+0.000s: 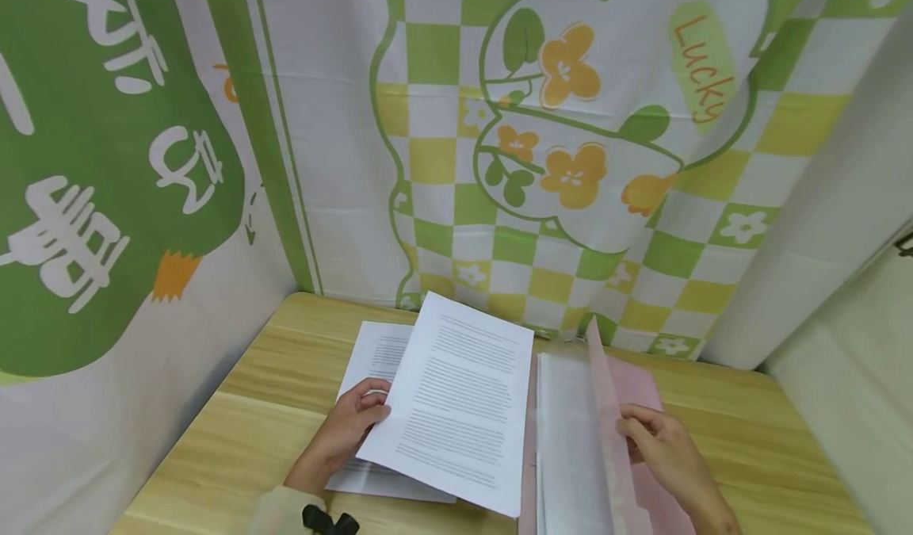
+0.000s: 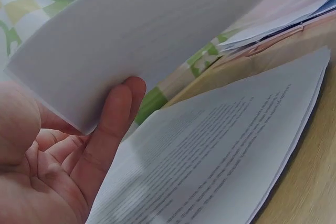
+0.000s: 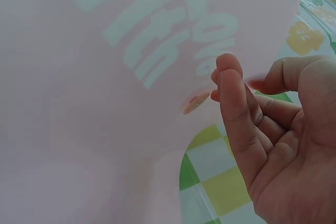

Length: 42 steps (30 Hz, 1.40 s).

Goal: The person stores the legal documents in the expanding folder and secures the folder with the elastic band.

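Observation:
My left hand (image 1: 345, 426) pinches the left edge of a printed sheet of paper (image 1: 464, 396), raised and tilted above the table. Beneath it lie more printed sheets (image 1: 371, 359), partly covered; in the left wrist view these sheets (image 2: 210, 140) appear stacked. To the right, a pink folder (image 1: 645, 380) lies open with clear plastic pockets (image 1: 567, 440) inside. My right hand (image 1: 666, 448) pinches the edge of an upright pink leaf of this folder (image 1: 605, 412). White lettering shows on the pink leaf (image 3: 105, 145) in the right wrist view.
Everything rests on a wood-grain table (image 1: 235, 440). A curtain with green and yellow checks (image 1: 513, 242) hangs right behind the table, and another cloth with a green patch (image 1: 121, 162) closes off the left side.

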Motion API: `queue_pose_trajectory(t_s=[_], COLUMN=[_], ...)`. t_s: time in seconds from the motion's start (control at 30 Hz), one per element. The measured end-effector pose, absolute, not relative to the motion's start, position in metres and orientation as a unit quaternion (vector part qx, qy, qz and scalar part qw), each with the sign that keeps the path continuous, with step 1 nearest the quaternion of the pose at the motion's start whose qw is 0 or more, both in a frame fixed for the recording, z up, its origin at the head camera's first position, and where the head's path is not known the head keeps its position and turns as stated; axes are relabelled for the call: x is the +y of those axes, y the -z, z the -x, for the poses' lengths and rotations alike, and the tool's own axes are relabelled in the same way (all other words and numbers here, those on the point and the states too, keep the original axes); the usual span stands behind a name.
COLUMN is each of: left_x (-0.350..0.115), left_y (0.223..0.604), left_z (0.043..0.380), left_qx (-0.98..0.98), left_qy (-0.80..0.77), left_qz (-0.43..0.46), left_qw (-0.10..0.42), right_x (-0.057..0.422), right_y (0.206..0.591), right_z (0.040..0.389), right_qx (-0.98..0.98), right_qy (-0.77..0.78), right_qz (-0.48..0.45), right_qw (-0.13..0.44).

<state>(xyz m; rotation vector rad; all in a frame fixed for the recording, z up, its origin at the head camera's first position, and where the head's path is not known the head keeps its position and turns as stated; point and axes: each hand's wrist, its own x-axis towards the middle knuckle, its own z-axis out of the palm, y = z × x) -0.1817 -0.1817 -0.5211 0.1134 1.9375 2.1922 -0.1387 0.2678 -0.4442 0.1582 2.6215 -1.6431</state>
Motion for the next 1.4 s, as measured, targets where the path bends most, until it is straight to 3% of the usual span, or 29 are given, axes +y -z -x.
queue_pose_trajectory(t_s=[1.4], left_x=[-0.128], left_y=[0.528], left_z=[0.186], left_qx=[0.663], left_qy=[-0.734], left_qz=[-0.058], left_qw=[0.133], right_x=[0.266], right_y=[0.445], right_z=[0.139], right_qx=[0.846], right_qy=[0.53], right_qz=[-0.051], right_qw=[0.015])
